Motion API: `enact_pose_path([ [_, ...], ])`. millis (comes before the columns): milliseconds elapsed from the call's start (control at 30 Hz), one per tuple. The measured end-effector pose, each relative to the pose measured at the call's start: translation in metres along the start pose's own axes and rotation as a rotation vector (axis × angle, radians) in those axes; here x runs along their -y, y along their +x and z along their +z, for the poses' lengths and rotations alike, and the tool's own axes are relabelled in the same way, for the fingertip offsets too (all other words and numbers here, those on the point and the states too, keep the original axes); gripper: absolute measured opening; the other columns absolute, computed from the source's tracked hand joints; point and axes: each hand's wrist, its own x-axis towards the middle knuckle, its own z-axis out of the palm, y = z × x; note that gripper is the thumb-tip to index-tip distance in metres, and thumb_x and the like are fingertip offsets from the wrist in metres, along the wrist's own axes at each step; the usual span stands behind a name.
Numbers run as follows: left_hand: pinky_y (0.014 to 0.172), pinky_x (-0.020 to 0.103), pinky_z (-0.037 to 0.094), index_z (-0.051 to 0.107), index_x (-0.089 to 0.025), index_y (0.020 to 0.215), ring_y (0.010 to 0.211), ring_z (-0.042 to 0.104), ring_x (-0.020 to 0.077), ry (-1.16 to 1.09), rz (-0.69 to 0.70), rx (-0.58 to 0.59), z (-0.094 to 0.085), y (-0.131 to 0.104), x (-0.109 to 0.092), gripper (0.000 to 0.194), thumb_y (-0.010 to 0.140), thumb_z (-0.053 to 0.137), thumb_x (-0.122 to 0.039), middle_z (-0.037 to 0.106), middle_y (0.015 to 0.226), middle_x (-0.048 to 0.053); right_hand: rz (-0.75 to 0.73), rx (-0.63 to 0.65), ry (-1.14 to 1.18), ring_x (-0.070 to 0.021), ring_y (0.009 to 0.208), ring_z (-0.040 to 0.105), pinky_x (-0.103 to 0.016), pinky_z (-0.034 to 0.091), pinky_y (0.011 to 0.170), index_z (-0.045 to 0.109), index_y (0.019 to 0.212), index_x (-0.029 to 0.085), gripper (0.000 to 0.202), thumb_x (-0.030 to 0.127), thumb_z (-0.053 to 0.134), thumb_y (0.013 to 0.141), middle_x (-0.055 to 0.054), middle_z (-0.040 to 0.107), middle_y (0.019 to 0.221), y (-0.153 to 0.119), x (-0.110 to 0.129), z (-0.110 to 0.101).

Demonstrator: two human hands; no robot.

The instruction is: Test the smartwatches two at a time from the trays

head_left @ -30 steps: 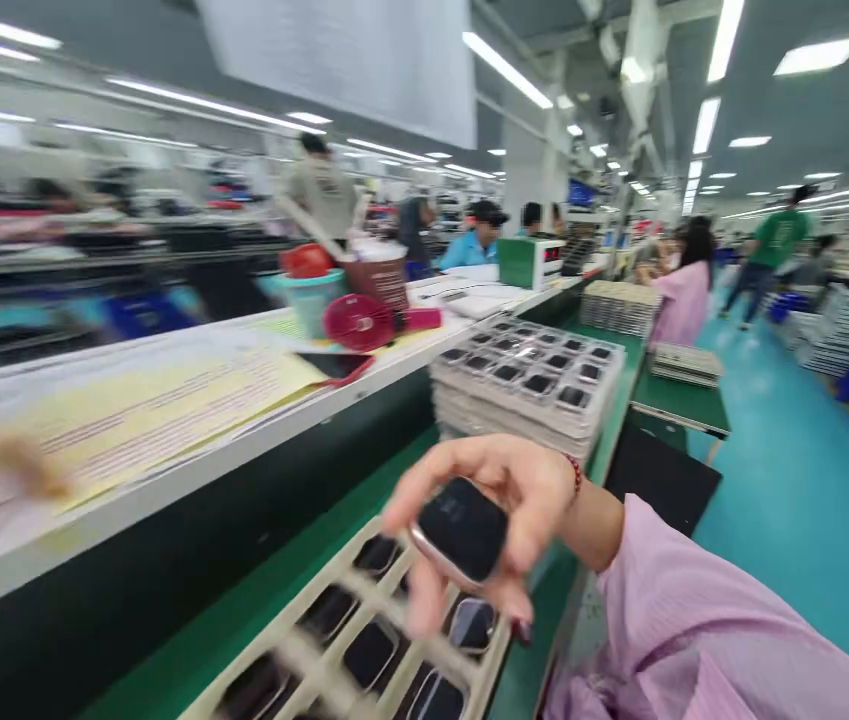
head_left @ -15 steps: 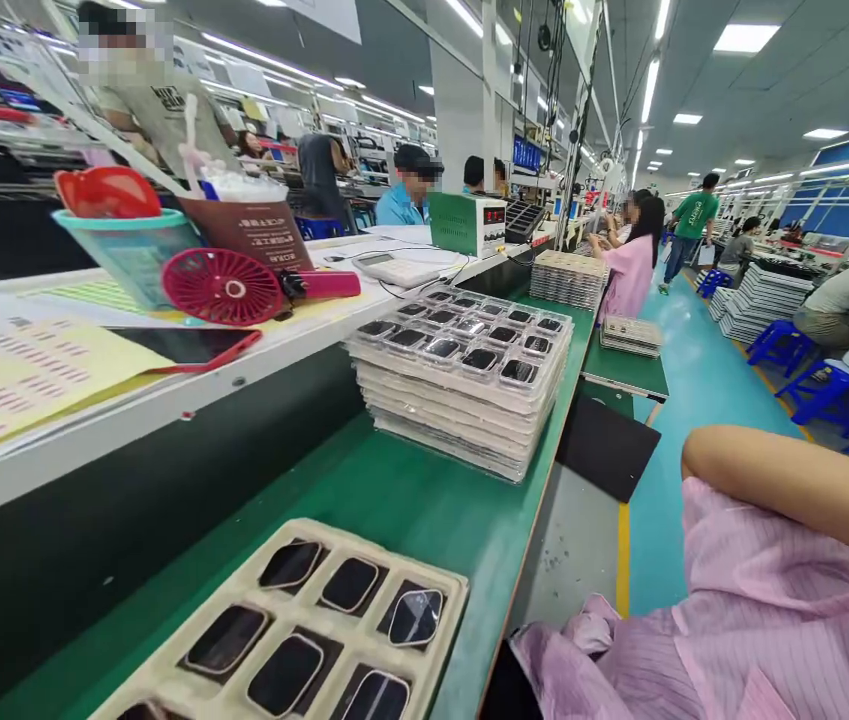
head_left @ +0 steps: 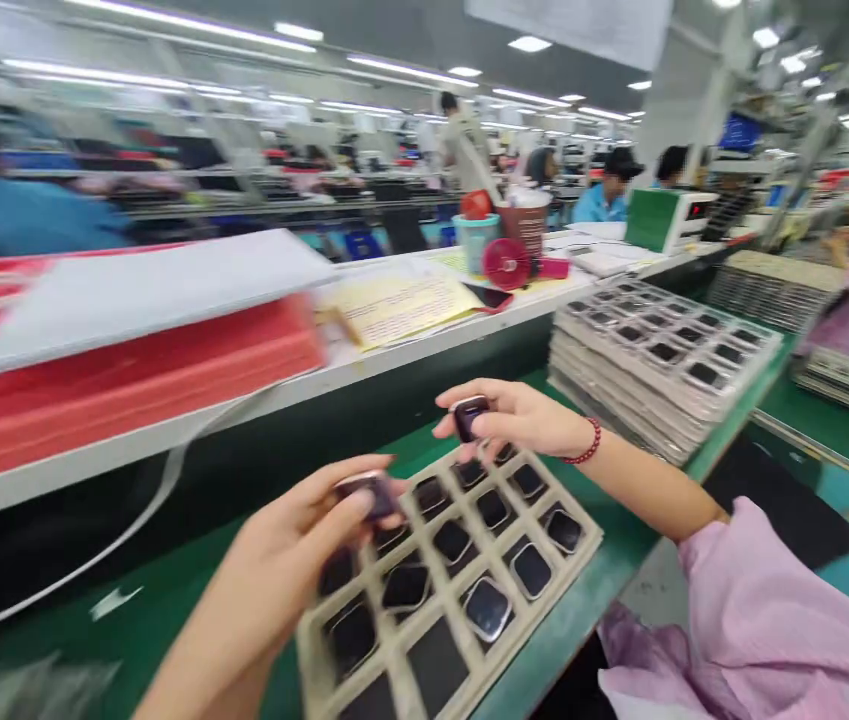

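Observation:
My left hand [head_left: 311, 530] pinches a dark, rounded-square watch-like piece [head_left: 370, 494] above the left part of a cream tray [head_left: 595, 540]. Over the tray's far edge, my right hand [head_left: 518, 415] holds a similar dark piece [head_left: 469, 416] with a light rim, between thumb and fingers. Dark rounded pieces lie in many of the tray's pockets; at least one near pocket [head_left: 437, 665] shows only a flat dark bottom. The tray rests on the green bench [head_left: 619, 600]. A red bead bracelet circles my right wrist.
Stacked trays [head_left: 619, 385] under clear covers stand beyond my right forearm. A white shelf [head_left: 394, 350] behind bears red folders [head_left: 131, 400], yellow papers [head_left: 401, 310], a pink fan [head_left: 506, 264] and a teal cup [head_left: 475, 240]. A white cable [head_left: 169, 480] hangs at left.
The view has swung to the left. Both hands are now in sight over the tray, each with a dark piece; before, only a bent right arm showed at the right edge.

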Motion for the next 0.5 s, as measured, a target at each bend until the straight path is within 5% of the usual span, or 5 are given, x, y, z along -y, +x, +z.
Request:
enact_pose_path([
  [133,0.056,0.028,0.049,0.065,-0.017,0.108,0.077,0.072,0.0252,-0.104,-0.032,-0.069,-0.004,0.011,0.003,0.047,0.073,0.077,-0.045,0.073,0.096,0.010,0.053,0.022,-0.052,-0.0120,0.072,0.072,-0.018,0.058,0.056,0.060,0.116,0.015,0.033,0.031,0.067,0.088,-0.010,0.072,0.106,0.035,-0.029,0.000],
  [500,0.059,0.026,0.049,0.062,-0.017,0.103,0.067,0.066,0.0149,-0.216,-0.014,-0.093,0.005,0.023,0.016,0.038,0.069,0.075,-0.026,0.071,0.088,0.004,0.085,0.155,-0.075,-0.0139,0.083,0.074,-0.021,0.061,0.065,0.055,0.124,0.017,0.043,0.013,0.065,0.083,-0.011,0.070,0.116,0.044,-0.051,-0.008],
])
